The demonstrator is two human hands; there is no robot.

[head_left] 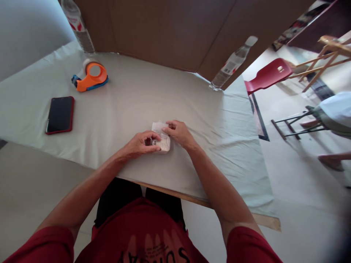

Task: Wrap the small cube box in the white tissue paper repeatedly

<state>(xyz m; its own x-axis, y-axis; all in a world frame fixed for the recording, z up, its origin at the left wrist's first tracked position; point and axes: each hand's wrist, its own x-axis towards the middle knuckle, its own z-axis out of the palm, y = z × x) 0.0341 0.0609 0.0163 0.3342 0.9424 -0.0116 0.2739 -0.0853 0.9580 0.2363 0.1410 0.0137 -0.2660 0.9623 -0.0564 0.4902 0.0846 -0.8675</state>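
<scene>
A small, whitish, boxy packet (164, 144) lies on the cloth-covered table near its front edge. It looks wrapped in thin white paper, and a loose paper flap (157, 126) sticks out on its far side. My left hand (141, 143) grips the packet's left side between thumb and curled fingers. From the right, my right hand (179, 133) has its fingers closed at the edge of the flap. What is inside the wrapping is hidden, and my fingers cover part of the paper.
An orange tape dispenser (90, 78) and a phone in a red case (60, 115) lie to the left. Two bottles (79, 31) (229, 67) stand against a tall cardboard panel (164, 33) at the back. Beyond the table's right side are a red chair (271, 75) and a seated person (336, 113).
</scene>
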